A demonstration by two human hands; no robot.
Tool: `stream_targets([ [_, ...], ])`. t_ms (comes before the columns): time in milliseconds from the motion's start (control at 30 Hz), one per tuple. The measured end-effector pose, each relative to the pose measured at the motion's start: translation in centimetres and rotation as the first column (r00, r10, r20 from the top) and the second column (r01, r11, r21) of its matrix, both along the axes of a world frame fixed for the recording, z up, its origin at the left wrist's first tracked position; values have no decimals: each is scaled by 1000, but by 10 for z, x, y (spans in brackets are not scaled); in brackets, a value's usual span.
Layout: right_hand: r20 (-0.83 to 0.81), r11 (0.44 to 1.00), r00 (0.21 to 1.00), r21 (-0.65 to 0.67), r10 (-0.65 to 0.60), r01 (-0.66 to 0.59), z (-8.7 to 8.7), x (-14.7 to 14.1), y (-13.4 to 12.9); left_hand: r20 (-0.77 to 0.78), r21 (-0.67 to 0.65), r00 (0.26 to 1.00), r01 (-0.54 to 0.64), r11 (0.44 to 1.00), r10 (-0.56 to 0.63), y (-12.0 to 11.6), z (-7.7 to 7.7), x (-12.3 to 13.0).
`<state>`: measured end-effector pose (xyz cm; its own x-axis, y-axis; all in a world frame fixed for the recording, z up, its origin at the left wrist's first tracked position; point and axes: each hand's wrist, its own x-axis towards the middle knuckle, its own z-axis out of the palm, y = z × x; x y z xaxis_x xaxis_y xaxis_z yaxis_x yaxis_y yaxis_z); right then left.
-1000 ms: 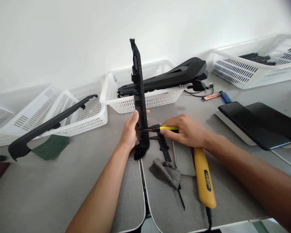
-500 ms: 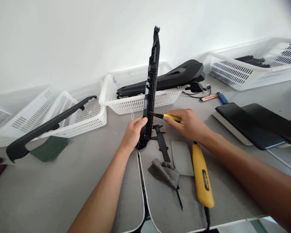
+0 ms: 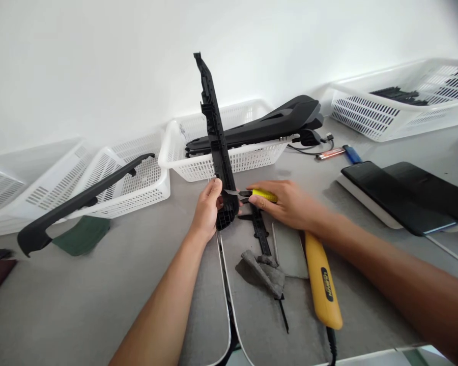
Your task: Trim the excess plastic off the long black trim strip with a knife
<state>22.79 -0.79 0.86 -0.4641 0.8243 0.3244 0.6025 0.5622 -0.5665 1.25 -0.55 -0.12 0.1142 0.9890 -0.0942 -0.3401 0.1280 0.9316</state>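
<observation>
My left hand [image 3: 208, 203] grips the lower end of a long black plastic trim piece [image 3: 217, 134], which stands up with its ribbed inner side showing and its top tilted left. In my right hand [image 3: 286, 203] is a yellow and black utility knife [image 3: 264, 195], its blade pointing left. The blade lies over the lower part of the trim piece; I cannot tell whether it touches. Beneath the knife, a black caliper [image 3: 260, 231] rests on the table, partly hidden by the right hand.
Near me lie a grey cloth [image 3: 263, 274], a flat pale block [image 3: 292, 254] and a yellow corded tool [image 3: 322, 284]. A white basket [image 3: 198, 168] with black parts stands behind. Phones [image 3: 397, 198] lie to the right, and another trim piece [image 3: 84, 198] leans on a left basket.
The trim piece's top has swung left, turning its ribbed side more toward me. The knife and right hand have shifted slightly down and left, with the blade still by the trim piece.
</observation>
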Motion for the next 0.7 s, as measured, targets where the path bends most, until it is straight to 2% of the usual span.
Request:
stream_targets([
  [267, 82, 1000, 997, 5, -14, 14, 3, 3, -2, -13, 8, 1000, 23, 1000, -23, 0, 0, 0],
  [500, 77, 1000, 997, 20, -9, 8, -1, 2, -2, -8, -2, 999, 32, 999, -32, 0, 0, 0],
  [700, 31, 998, 998, 30, -54, 53, -1, 4, 0, -5, 15, 999, 34, 999, -34, 1, -2, 0],
])
